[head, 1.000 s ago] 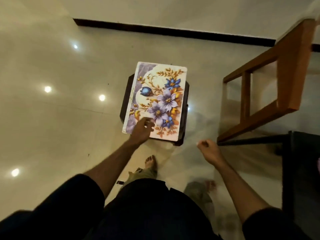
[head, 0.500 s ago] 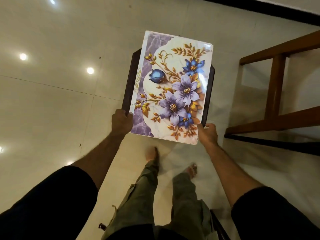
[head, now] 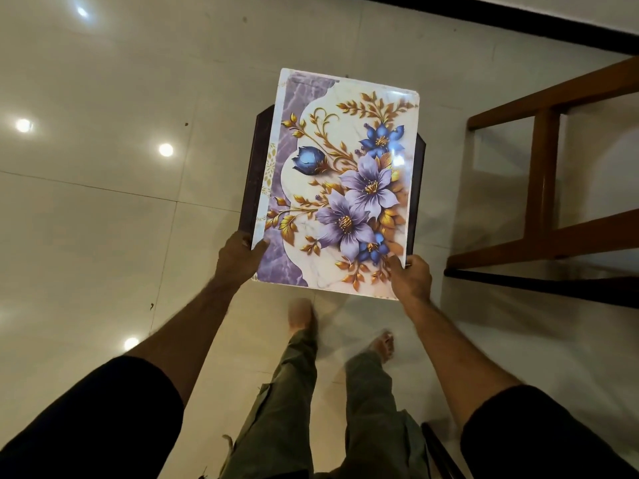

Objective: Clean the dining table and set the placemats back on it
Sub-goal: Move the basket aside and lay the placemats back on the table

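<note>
A floral placemat [head: 340, 181], white and purple with blue and violet flowers and gold leaves, is held flat over a small dark stool [head: 251, 174]. At least one more mat edge shows under it at the left. My left hand [head: 238, 255] grips the near left edge, thumb on top. My right hand [head: 411, 276] pinches the near right corner. The stool is mostly hidden beneath the mat. The dining table is out of view.
Glossy cream floor tiles [head: 103, 219] spread all around, with ceiling lights reflected in them. A wooden chair frame [head: 543, 181] stands at the right. A dark skirting strip [head: 518, 32] runs along the far wall. My legs and bare feet [head: 301, 316] are below the mat.
A second ago only my left hand touched the mat on the stool. Both hands have since gripped its near edge, and the mat has come up closer to the camera.
</note>
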